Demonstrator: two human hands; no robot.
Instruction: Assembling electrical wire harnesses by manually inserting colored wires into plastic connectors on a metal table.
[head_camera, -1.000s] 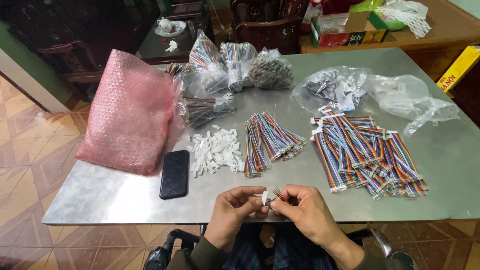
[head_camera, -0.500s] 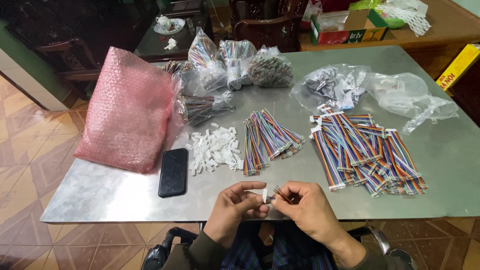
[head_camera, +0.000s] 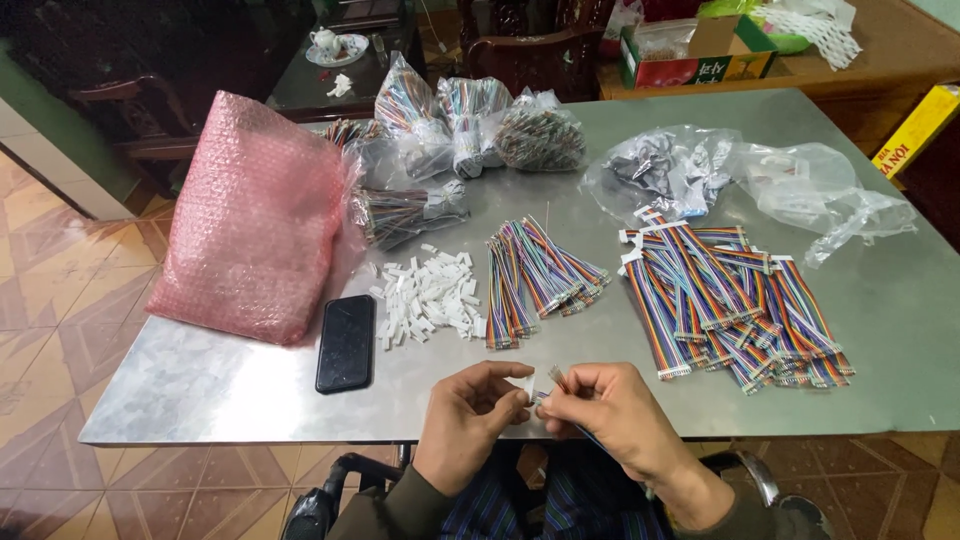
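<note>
My left hand (head_camera: 470, 412) pinches a small white plastic connector (head_camera: 522, 386) at the near edge of the metal table (head_camera: 250, 385). My right hand (head_camera: 615, 415) holds the end of a multicoloured ribbon cable (head_camera: 556, 380) right against that connector; the rest of the cable hangs below the table edge. A heap of loose white connectors (head_camera: 428, 297) lies just beyond my left hand. A pile of bare ribbon cables (head_camera: 535, 275) sits in the middle. Further right lies a larger pile of ribbon cables with white ends (head_camera: 725, 300).
A black phone (head_camera: 346, 342) lies face down to the left of my hands. A pink bubble-wrap bag (head_camera: 255, 215) fills the left side. Clear bags of cables (head_camera: 470, 130) and crumpled plastic bags (head_camera: 760, 180) stand at the back. Wooden chairs and a cardboard box (head_camera: 695, 50) are behind.
My hands stay together at the table edge, with the fingers shifting slightly around the connector and cable end. The view has dipped a little.
</note>
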